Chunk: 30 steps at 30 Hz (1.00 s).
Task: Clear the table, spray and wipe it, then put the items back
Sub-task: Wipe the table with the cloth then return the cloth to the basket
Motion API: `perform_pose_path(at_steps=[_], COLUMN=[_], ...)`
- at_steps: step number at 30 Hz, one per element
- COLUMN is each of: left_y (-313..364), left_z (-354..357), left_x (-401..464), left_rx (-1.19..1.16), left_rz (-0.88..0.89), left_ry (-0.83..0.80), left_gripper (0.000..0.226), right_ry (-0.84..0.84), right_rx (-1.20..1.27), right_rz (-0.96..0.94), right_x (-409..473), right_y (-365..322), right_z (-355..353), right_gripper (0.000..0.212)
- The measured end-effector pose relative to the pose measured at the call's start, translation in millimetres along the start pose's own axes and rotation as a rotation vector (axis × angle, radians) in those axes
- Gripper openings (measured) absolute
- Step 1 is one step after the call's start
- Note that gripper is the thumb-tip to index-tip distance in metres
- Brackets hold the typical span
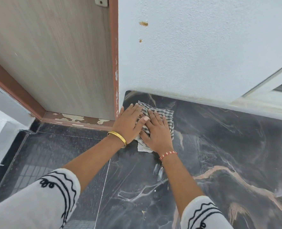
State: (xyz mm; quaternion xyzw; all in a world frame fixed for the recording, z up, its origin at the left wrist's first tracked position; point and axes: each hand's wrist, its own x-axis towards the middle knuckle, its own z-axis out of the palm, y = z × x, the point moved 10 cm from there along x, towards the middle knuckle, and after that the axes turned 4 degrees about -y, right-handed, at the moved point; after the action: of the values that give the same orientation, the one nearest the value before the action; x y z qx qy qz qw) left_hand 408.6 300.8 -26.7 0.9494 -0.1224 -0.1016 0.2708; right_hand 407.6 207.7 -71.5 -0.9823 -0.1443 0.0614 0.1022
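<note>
Dark marble table [219, 146] meets white wall. Left hand [128, 123] and right hand [156, 131] press flat, fingers straight, on checked cloth [161, 114]. Cloth looks soft, light, likely bunches; best pinched at a free edge.

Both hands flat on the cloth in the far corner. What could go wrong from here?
1. The checked cloth is bunched under the left hand and right hand, so it may smear rather than wipe evenly.
2. It sits near the table edge by the door frame; a leftward stroke could slip off.
3. The crumb near the front could get missed.
</note>
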Motion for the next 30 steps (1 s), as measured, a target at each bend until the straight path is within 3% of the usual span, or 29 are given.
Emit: perform_pose_path(at_steps=[12, 14, 17, 20, 23, 25, 27, 28, 30], left_y=[89.9, 105.3, 119.5, 125.9, 124.3, 119.7, 115.3, 114.8, 116.5], left_z=[82.5, 94.8, 98.7, 90.0, 76.0, 63.9, 55.2, 53.6, 55.9], left_x=[-5.9, -9.7, -13.6, -16.7, -20.0, -24.0, -28.4, -30.6, -34.8], left_rx=[-0.013, -0.025, -0.066, -0.09, -0.124, -0.161, -0.2, -0.204, -0.201], left_rz=[0.067, 0.074, 0.05, 0.04, 0.021, -0.005, -0.026, -0.026, -0.013], left_ry=[-0.09, -0.101, -0.085, -0.052, -0.008, 0.044, 0.087, 0.095, 0.096], left_gripper=[0.078, 0.084, 0.075, 0.073, 0.072, 0.071, 0.07, 0.068, 0.066], right_ry=[0.043, 0.062, 0.069, -0.044, 0.048, 0.079, 0.048, 0.043, 0.094], right_rx=[0.009, 0.053, 0.069, 0.137, 0.55, 1.26, 1.805, 1.904, 1.87], right_rz=[0.393, 0.45, 0.471, 0.458, 0.612, 0.735, 0.691, 0.651, 0.717], right_x=[-110.7, -135.6, -166.8, -180.3, -184.0, -184.1, -181.8, -181.9, -190.0], right_y=[168.0, 167.1, 145.3, 123.9, 138.9, 150.1, 146.2, 150.4, 175.0], right_z=[-24.0, -21.0, -20.8, -27.3, -58.8, -58.3, -60.5, -62.0, -50.8], right_gripper=[0.077, 0.075, 0.067, 0.048, 0.038, 0.04, 0.041, 0.04, 0.033])
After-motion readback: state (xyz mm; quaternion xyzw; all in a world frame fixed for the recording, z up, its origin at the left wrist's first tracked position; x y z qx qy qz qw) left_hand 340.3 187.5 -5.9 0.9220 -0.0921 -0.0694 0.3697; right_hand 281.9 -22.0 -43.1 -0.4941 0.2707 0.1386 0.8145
